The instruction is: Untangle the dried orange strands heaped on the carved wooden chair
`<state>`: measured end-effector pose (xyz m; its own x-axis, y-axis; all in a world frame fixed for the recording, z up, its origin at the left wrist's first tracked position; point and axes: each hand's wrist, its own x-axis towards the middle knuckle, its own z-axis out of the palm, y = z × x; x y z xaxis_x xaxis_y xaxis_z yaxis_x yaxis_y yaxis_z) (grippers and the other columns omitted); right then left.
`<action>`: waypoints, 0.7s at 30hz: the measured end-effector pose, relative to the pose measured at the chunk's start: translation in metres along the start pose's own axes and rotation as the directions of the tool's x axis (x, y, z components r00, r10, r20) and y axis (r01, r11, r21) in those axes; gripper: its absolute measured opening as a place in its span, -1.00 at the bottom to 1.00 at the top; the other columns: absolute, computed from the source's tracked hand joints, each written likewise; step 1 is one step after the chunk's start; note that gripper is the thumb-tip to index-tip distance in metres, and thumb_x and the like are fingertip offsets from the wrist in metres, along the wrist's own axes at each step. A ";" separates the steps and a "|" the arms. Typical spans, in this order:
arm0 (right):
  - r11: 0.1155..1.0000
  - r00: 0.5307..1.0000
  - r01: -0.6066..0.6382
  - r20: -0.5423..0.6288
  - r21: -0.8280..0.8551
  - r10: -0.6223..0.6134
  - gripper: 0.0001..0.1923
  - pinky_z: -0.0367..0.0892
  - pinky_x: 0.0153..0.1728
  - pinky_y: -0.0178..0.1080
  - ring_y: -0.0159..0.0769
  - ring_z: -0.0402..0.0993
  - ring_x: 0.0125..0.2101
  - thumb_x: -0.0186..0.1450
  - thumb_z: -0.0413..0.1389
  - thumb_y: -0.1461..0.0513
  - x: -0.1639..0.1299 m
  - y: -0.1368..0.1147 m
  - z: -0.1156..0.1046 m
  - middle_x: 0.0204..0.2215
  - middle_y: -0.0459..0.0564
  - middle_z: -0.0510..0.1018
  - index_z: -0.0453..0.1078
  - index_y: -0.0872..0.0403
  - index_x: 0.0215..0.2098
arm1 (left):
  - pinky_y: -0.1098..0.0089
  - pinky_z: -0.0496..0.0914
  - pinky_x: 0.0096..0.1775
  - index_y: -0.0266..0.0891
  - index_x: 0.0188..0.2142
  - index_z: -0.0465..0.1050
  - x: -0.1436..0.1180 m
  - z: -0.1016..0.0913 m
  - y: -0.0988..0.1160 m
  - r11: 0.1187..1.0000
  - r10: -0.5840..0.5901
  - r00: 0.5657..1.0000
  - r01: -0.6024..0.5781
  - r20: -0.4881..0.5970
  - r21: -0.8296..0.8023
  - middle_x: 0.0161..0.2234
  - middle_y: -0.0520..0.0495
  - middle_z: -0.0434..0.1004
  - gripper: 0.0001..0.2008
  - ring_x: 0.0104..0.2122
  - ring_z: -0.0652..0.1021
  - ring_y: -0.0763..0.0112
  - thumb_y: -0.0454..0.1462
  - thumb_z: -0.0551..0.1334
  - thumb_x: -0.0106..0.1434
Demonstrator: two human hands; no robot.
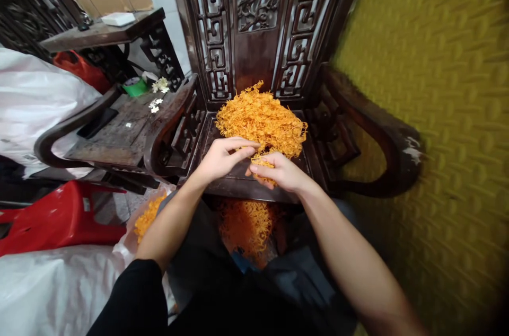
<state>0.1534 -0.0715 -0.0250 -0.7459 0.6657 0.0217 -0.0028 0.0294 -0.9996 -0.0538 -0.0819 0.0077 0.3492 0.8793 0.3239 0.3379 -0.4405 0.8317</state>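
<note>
A heap of small, thin, branching orange pieces (260, 116), which look like plastic, lies on the seat of a dark carved wooden chair (254, 190). At the heap's front edge, my left hand (226, 156) has thumb and fingertips close together by an orange piece; what is pinched there is too small to make out. Close beside it, my right hand (280, 171) is closed around a small bunch of orange pieces (263, 166), some of which stick out between thumb and fingers. More orange pieces (250, 224) show below the seat, between my legs.
Left of me stands a second wooden chair (107, 148) with green tape (135, 87) and small white pieces (155, 105) on it. A red plastic stool (59, 219), white sacks (35, 108) and a bag of orange pieces (149, 217) are nearby. A yellow textured surface (437, 87) fills the right.
</note>
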 end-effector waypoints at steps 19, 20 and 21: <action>0.981 0.990 -0.121 -0.094 -0.153 0.107 -0.56 0.12 -0.67 -0.35 -0.47 0.24 -0.74 0.32 0.14 0.02 0.010 0.003 0.006 -0.70 -0.13 0.39 0.36 0.11 -0.61 | 0.35 0.45 -0.18 -0.23 -0.11 0.65 -0.009 0.017 -0.008 0.867 0.171 0.982 -0.186 0.075 0.461 -0.25 -0.15 0.60 -0.73 -0.27 0.57 0.35 -0.34 0.15 0.38; 0.984 0.990 -0.106 -0.105 -0.144 0.091 -0.57 0.12 -0.67 -0.35 -0.48 0.23 -0.74 0.32 0.14 0.02 0.010 0.000 0.006 -0.70 -0.13 0.39 0.37 0.11 -0.60 | 0.35 0.45 -0.19 -0.25 -0.14 0.66 -0.007 0.018 -0.011 0.866 0.176 0.984 -0.150 -0.009 0.478 -0.27 -0.15 0.60 -0.74 -0.28 0.57 0.35 -0.34 0.15 0.37; 0.986 0.991 -0.092 -0.112 -0.137 0.077 -0.58 0.12 -0.67 -0.35 -0.49 0.22 -0.74 0.32 0.14 0.03 0.010 -0.003 0.006 -0.70 -0.14 0.38 0.40 0.12 -0.58 | 0.35 0.45 -0.19 -0.25 -0.16 0.66 -0.005 0.017 -0.015 0.864 0.179 0.979 -0.107 -0.101 0.492 -0.27 -0.15 0.61 -0.74 -0.29 0.57 0.35 -0.35 0.16 0.36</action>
<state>0.1418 -0.0696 -0.0222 -0.6644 0.7455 -0.0532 0.1568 0.0695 -0.9852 -0.0454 -0.0827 -0.0137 0.3139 0.8001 0.5112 0.6842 -0.5639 0.4624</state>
